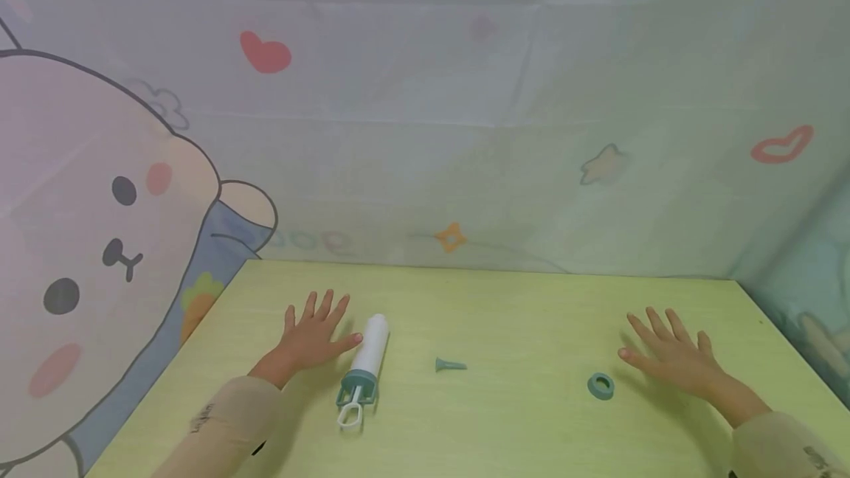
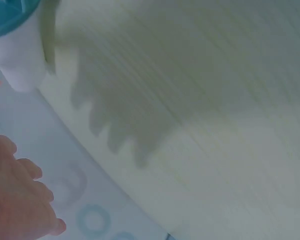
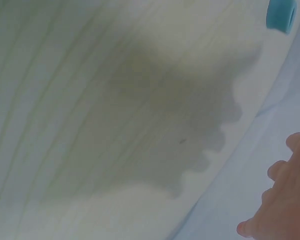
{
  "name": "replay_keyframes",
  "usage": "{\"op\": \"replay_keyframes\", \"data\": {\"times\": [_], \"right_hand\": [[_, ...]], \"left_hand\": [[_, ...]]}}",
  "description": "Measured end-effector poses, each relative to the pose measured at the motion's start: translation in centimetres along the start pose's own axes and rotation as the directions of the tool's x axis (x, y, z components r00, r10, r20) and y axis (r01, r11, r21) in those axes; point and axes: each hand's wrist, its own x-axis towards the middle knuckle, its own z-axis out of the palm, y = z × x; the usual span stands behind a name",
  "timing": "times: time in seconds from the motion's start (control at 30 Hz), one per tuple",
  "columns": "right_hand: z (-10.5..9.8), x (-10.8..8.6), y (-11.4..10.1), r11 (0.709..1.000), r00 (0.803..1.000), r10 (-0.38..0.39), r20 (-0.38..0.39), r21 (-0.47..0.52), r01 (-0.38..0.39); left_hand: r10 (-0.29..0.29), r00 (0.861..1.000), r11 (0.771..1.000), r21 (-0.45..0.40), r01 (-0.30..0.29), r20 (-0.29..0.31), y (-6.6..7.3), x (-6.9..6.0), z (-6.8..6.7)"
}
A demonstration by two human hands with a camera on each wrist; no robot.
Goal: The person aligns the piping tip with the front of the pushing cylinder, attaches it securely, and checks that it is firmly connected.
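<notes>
My left hand (image 1: 311, 339) is spread with straight fingers above the table's left side, its thumb near a syringe-like tube. This tube (image 1: 372, 345) has a white barrel, a teal collar with side grips and a white ring handle pointing towards me. In the left wrist view, part of its barrel (image 2: 20, 65) shows at the top left. A small teal nozzle-shaped piece (image 1: 451, 365) lies to its right. My right hand (image 1: 677, 361), also spread and holding nothing, is up and to the right of a teal ring-shaped cap (image 1: 600, 386), apart from it.
The pale yellow-green table (image 1: 505, 426) has its far edge against a hanging printed cloth (image 1: 425, 94) with hearts and a large cartoon animal on the left. The cloth continues along the right side. Both hands cast shadows on the tabletop.
</notes>
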Motion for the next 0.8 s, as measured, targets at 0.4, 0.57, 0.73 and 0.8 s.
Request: {"op": "replay_keyframes", "data": {"times": [0.4,0.57,0.73,0.8], "right_hand": [[1.5,0.5,-2.9,0.992,0.991,-0.12,-0.054,0.024,0.121],[2.0,0.4,-3.6,0.983,0.984,-0.169,-0.058,0.056,0.173],[2.3,0.1,-4.2,0.975,0.974,-0.216,-0.072,0.04,0.219],[2.4,0.0,-4.3,0.973,0.972,-0.224,-0.077,0.048,0.228]], "left_hand": [[0.124,0.992,0.992,0.015,-0.124,0.012,3.9,0.3,1.1],[0.179,0.984,0.984,0.0,-0.179,0.02,5.3,0.3,1.7],[0.239,0.971,0.97,-0.036,-0.238,0.02,6.4,0.3,2.2],[0.262,0.965,0.964,-0.048,-0.261,0.017,6.7,0.3,2.4]]}}
